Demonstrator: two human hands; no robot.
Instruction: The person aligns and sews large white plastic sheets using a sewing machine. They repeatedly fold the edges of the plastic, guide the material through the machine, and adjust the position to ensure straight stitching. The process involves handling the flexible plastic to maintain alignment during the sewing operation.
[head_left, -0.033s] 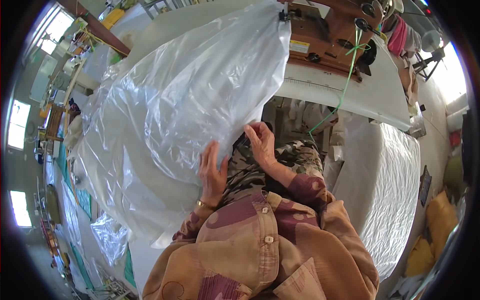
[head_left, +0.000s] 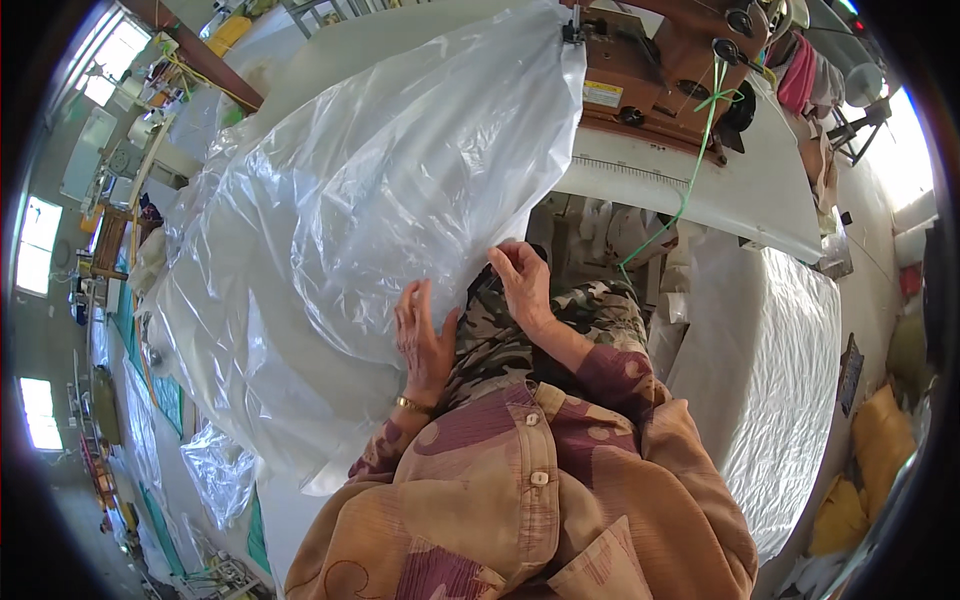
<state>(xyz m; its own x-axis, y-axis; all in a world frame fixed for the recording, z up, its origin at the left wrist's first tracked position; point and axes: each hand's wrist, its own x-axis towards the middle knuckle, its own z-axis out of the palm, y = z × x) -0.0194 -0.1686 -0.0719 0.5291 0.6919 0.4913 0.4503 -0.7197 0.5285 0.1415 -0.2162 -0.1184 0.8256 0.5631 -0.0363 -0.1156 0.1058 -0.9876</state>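
A large clear plastic sheet (head_left: 330,220) spreads in wrinkles over the table in front of me and to my left. Its far right corner reaches the presser foot (head_left: 572,30) of a brown sewing machine (head_left: 645,75). My right hand (head_left: 526,290) pinches the sheet's near right edge between thumb and fingertips, just above my lap. Lying against the sheet's near edge, my left hand (head_left: 424,345) has its fingers apart and grips nothing. A bracelet circles that wrist. How much plastic is gathered in the right fingertips is hidden.
Green string (head_left: 684,195) hangs from the machine past the ruler-marked table edge (head_left: 625,172). On my right stands a stack covered in shiny white sheeting (head_left: 775,390). Yellow sacks (head_left: 880,440) lie farther right. Another crumpled clear sheet (head_left: 220,470) is at lower left.
My left hand's fingers have spread a little on the plastic. The right hand keeps its pinch at nearly the same place.
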